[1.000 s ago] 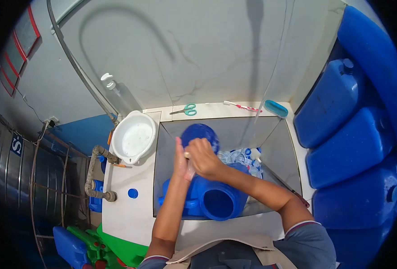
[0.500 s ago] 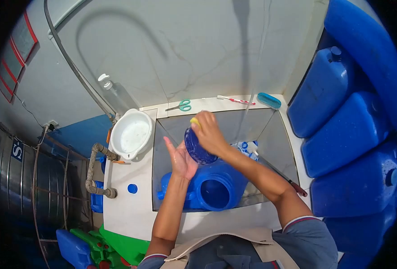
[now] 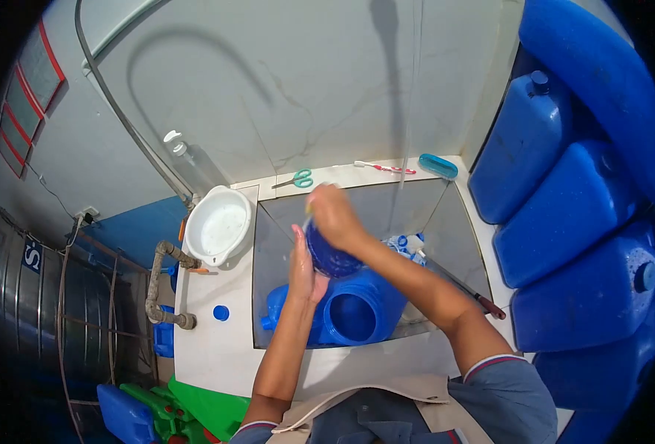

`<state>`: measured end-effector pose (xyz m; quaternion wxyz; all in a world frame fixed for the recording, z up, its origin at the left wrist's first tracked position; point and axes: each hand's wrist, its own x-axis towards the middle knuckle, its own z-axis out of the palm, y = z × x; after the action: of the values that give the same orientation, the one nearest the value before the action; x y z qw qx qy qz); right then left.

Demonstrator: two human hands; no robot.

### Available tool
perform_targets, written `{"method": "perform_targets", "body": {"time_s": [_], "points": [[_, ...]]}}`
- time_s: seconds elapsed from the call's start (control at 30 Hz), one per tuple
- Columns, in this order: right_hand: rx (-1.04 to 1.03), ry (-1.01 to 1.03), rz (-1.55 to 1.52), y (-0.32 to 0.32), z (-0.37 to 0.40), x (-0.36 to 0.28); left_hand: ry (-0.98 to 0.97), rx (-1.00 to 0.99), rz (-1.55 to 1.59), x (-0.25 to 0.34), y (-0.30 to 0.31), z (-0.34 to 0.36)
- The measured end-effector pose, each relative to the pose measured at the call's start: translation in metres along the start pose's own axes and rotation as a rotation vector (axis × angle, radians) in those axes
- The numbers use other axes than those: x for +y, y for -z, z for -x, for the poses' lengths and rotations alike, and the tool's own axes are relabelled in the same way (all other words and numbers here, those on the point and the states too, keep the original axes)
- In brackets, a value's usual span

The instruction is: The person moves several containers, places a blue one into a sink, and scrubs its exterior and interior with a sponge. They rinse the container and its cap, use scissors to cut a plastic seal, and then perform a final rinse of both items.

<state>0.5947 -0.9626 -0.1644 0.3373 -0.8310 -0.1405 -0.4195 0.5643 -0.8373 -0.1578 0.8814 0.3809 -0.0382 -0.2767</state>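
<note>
My left hand (image 3: 306, 270) supports a wet, soapy dark blue round lid (image 3: 331, 257) from its left side and below, with the thumb pointing up. Over the lid's upper edge my right hand (image 3: 333, 216) is closed and smeared by motion. A sliver of yellow sponge (image 3: 309, 209) shows at its fingers; the rest is hidden. Below both hands, a large blue water jug (image 3: 386, 296) lies in the sink (image 3: 453, 244), its wide round mouth facing me. Several small blue and white pieces (image 3: 407, 244) sit in the sink beyond my right forearm.
A white basin (image 3: 220, 226) and a small blue cap (image 3: 221, 313) are on the left counter. Scissors (image 3: 301, 178), a toothbrush (image 3: 386, 168) and a blue brush (image 3: 438, 166) lie on the back ledge. Blue jerrycans (image 3: 557, 222) stack at right; a dark-handled tool (image 3: 490, 307) leans on the sink edge.
My right hand has shifted slightly left along the lid's rim with the sponge. The lid has turned and tilted a little, and my left hand now stands more edge-on.
</note>
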Motion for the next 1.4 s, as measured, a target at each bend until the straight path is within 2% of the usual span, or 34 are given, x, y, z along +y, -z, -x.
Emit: {"method": "perform_targets", "body": {"time_s": [0.03, 0.07, 0.13, 0.17, 0.2, 0.27, 0.3, 0.37, 0.4, 0.43, 0.47, 0.5, 0.53, 0.6, 0.63, 0.67, 0.73, 0.8, 0.83, 0.87, 0.9, 0.97, 1.0, 1.07, 1.1, 1.13, 1.17, 1.2, 1.27, 1.3, 1.33, 1.37, 1.4], "points": [[0.005, -0.243, -0.030, 0.000, 0.004, 0.011, -0.030, -0.046, -0.092, 0.005, 0.006, -0.002], [0.002, -0.236, -0.036, -0.009, 0.017, 0.010, -0.090, -0.014, 0.009, 0.015, 0.012, -0.007], [0.149, -0.392, -0.023, -0.026, 0.057, -0.021, -0.145, -0.078, 0.044, 0.035, 0.018, -0.009], [-0.052, -0.259, 0.259, -0.028, 0.075, -0.037, -0.154, -0.071, 0.049, 0.031, 0.024, -0.014], [-0.061, -0.262, 0.250, -0.022, 0.073, -0.051, -0.136, -0.001, -0.015, 0.023, 0.036, -0.019], [-0.218, 0.015, 0.099, -0.006, 0.059, -0.078, -0.121, 0.074, -0.075, 0.016, 0.038, -0.014], [-0.249, 0.073, 0.061, -0.006, 0.049, -0.073, -0.131, 0.036, -0.003, 0.014, 0.028, -0.003], [-0.272, 0.024, 0.139, 0.001, 0.023, -0.062, -0.091, -0.057, 0.044, 0.017, 0.014, 0.016], [-0.158, -0.074, 0.140, 0.010, 0.010, -0.064, 0.015, -0.046, 0.057, 0.015, 0.034, 0.012], [-0.053, -0.122, 0.126, 0.001, 0.012, -0.046, 0.017, -0.045, 0.073, 0.021, 0.038, 0.016], [-0.097, -0.314, -0.114, 0.005, 0.006, -0.046, 0.013, -0.040, 0.091, 0.029, 0.043, 0.019], [-0.129, -0.624, -0.411, 0.000, 0.008, -0.047, 0.024, 0.031, 0.168, 0.035, 0.053, 0.020], [-0.224, -0.758, -0.526, -0.004, 0.011, -0.047, -0.007, 0.071, 0.180, 0.039, 0.064, 0.021], [-0.223, -0.801, -0.536, -0.017, 0.022, -0.061, -0.036, 0.177, 0.044, 0.046, 0.086, 0.026], [-0.253, -0.796, -0.551, -0.026, 0.024, -0.068, -0.105, 0.333, -0.147, 0.049, 0.098, 0.028], [-0.255, -0.763, -0.497, -0.033, 0.025, -0.073, -0.118, 0.353, -0.139, 0.053, 0.112, 0.034], [-0.265, -0.728, -0.446, -0.043, 0.028, -0.083, -0.414, 0.634, -1.329, 0.065, 0.150, 0.047], [-0.249, -0.512, -0.176, -0.061, 0.026, -0.104, -0.743, 0.781, -2.087, 0.065, 0.203, 0.070], [-0.391, -0.527, -0.127, -0.070, 0.021, -0.115, -0.554, 0.821, -2.136, 0.065, 0.217, 0.080], [-0.373, -0.384, -0.147, -0.092, 0.029, -0.115, -0.359, 0.855, -2.175, 0.066, 0.229, 0.090], [-0.329, -0.208, -0.131, -0.114, 0.035, -0.118, -0.356, 0.850, -2.180, 0.067, 0.248, 0.097], [-0.383, 0.074, -0.019, -0.148, 0.043, -0.121, -0.334, 0.763, -1.952, 0.072, 0.279, 0.101], [-0.377, 0.068, -0.017, -0.162, 0.050, -0.121, -0.336, 0.754, -1.958, 0.076, 0.276, 0.101], [-0.550, 0.158, -0.001, -0.184, 0.070, -0.123, -0.289, 0.769, -0.912, 0.091, 0.258, 0.109], [-0.549, 0.158, -0.006, -0.191, 0.078, -0.121, -0.390, 0.693, -0.598, 0.093, 0.246, 0.112], [-0.561, 0.021, -0.079, -0.198, 0.087, -0.121, -0.389, 0.700, -0.601, 0.098, 0.234, 0.116], [-0.571, -0.115, -0.152, -0.205, 0.093, -0.120, -0.358, 0.568, -0.296, 0.104, 0.221, 0.119], [-0.573, -0.113, -0.155, -0.212, 0.092, -0.114, -0.323, 0.428, 0.006, 0.106, 0.213, 0.118], [-0.276, -0.292, -0.395, -0.214, 0.087, -0.095, -0.301, 0.468, 0.023, 0.101, 0.207, 0.111], [-0.270, -0.415, -0.546, -0.170, 0.059, -0.113, -0.239, 0.426, -0.008, 0.098, 0.207, 0.106], [-0.264, -0.415, -0.533, -0.153, 0.050, -0.115, -0.176, 0.378, -0.039, 0.094, 0.203, 0.098], [-0.355, -0.099, -0.515, -0.139, 0.045, -0.114, -0.104, 0.478, -0.156, 0.091, 0.181, 0.092], [-0.441, 0.215, -0.484, -0.127, 0.043, -0.111, -0.105, 0.377, -0.243, 0.085, 0.169, 0.086]]}}
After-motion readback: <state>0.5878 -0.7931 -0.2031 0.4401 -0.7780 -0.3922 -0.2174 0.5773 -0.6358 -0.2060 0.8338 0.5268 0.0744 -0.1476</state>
